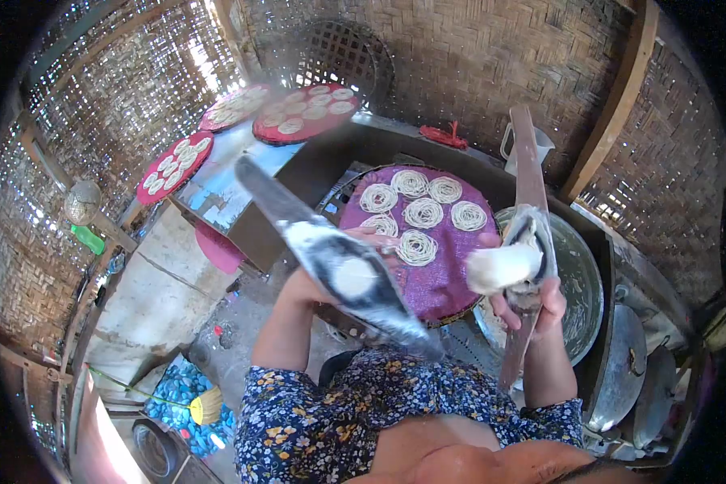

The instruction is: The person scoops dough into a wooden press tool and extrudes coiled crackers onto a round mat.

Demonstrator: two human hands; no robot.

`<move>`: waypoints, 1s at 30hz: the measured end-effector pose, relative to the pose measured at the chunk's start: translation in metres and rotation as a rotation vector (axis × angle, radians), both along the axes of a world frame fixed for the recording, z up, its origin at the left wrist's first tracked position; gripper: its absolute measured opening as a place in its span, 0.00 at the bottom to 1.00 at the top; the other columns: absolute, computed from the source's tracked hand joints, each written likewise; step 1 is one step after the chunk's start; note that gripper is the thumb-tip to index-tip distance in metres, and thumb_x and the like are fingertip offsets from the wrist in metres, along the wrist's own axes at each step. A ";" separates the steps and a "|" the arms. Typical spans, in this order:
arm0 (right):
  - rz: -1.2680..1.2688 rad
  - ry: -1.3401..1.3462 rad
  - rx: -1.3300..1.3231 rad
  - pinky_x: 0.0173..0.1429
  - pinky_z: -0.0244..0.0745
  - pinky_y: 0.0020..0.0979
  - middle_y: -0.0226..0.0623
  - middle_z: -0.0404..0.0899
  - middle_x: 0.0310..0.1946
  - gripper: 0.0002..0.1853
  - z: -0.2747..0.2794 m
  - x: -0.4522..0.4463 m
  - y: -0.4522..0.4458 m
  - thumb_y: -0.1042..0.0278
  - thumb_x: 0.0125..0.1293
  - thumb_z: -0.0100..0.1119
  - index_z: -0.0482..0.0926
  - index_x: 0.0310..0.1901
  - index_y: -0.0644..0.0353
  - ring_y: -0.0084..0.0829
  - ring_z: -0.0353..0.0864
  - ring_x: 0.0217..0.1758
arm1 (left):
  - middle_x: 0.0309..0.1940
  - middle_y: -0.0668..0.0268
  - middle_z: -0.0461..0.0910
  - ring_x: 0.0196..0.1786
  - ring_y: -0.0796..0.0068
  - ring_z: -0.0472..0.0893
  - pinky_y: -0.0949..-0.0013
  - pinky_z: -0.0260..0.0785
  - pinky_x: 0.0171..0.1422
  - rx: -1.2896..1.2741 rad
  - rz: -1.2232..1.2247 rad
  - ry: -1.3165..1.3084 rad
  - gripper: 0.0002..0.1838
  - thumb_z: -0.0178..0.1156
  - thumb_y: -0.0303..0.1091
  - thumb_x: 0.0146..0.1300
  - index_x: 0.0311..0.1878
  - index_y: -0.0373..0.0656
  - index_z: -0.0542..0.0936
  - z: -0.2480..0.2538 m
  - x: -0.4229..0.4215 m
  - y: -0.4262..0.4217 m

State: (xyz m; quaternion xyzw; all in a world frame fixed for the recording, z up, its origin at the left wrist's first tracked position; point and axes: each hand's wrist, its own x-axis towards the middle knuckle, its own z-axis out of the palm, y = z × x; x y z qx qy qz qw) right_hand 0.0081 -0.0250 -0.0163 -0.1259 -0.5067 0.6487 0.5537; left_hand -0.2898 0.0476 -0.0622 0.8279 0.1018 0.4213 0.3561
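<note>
My left hand [373, 235] grips a long dark paddle-like board [284, 206] from beneath, its fingers showing past the far edge. A round white patch lies on the board's wide middle. My right hand [550, 306] is wrapped round a second long wooden piece [528, 165], held upright with a hollow in its wide part. A thick white dough lump [500, 269] sticks out of that hollow to the left. Between and beyond both boards is a round tray with purple cloth [460, 290], bearing several coiled noodle rounds [423, 213].
Behind my right hand stands a large metal basin [585, 282]. Red trays [266, 133] of noodle rounds sit at the back left. A white jug [540, 145] is at the back right, metal lids [621, 363] lower right, and a yellow brush [206, 406] lower left.
</note>
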 end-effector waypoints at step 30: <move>-0.612 -1.219 0.816 0.52 0.67 0.49 0.60 0.56 0.54 0.51 -0.036 -0.023 -0.022 0.58 0.41 0.72 0.50 0.65 0.58 0.59 0.65 0.53 | 0.42 0.60 0.78 0.46 0.58 0.76 0.63 0.67 0.52 0.015 0.464 0.714 0.29 0.67 0.51 0.37 0.44 0.48 0.76 -0.019 0.091 -0.022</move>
